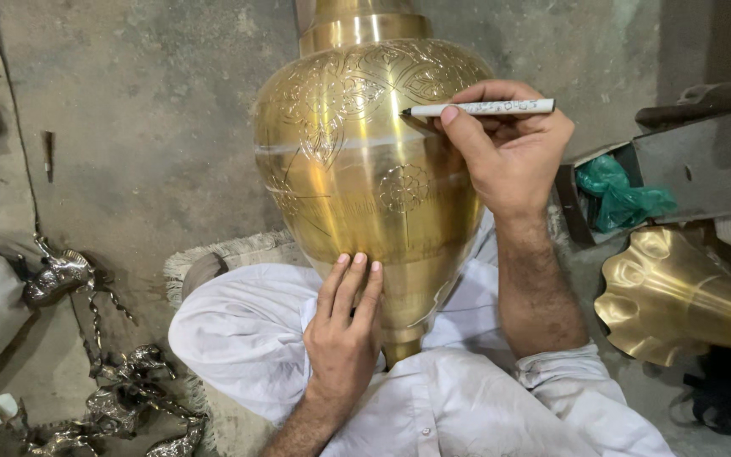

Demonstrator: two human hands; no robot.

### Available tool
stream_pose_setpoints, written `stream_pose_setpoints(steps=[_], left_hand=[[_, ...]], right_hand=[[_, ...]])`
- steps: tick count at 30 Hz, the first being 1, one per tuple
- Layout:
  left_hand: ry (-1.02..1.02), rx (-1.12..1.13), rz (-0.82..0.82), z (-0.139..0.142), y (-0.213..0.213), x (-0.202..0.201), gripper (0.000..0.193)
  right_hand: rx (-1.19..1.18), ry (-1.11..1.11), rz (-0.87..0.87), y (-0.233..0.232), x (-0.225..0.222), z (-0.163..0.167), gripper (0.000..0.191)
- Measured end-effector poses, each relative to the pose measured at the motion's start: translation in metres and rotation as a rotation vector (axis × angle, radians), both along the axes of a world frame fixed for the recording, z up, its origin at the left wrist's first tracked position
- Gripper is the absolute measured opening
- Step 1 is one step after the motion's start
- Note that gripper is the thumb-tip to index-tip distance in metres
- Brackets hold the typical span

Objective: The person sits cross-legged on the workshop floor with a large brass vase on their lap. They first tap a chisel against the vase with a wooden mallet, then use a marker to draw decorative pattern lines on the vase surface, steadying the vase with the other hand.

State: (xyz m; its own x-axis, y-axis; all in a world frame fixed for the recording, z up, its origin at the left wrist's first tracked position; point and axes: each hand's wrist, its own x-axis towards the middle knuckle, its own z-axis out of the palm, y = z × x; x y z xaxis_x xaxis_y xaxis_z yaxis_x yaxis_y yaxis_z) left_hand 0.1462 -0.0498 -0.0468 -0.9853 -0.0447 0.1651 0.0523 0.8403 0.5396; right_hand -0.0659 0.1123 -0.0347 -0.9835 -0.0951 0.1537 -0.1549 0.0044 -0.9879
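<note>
Right hand [509,152] grip pinching white marker [484,108] on engraved brass vase [357,169], left hand [344,330] flat against it

Brass vase [357,161] glossy, engraved; marker [484,108] white matt plastic; floor [145,127] rough concrete; green bag [623,199] crinkled plastic

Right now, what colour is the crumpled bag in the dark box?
Green: the crumpled plastic bag in the dark open box, seen in the head view.
</note>
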Motion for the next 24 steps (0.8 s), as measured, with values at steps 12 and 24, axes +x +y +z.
stream_pose_setpoints(steps=[12, 24], left_hand=[[-0.001, 0.001, 0.018, -0.0014, 0.0026, 0.0003, 0.046], [-0.009, -0.005, 0.018, -0.0018, 0.0038, 0.0002, 0.045]], right_hand=[[0.018, -0.018, -0.025, -0.0029, 0.0033, 0.0012, 0.015], [0.036, 0.030, 0.022, -0.0005, 0.0032, 0.0006, 0.013]])
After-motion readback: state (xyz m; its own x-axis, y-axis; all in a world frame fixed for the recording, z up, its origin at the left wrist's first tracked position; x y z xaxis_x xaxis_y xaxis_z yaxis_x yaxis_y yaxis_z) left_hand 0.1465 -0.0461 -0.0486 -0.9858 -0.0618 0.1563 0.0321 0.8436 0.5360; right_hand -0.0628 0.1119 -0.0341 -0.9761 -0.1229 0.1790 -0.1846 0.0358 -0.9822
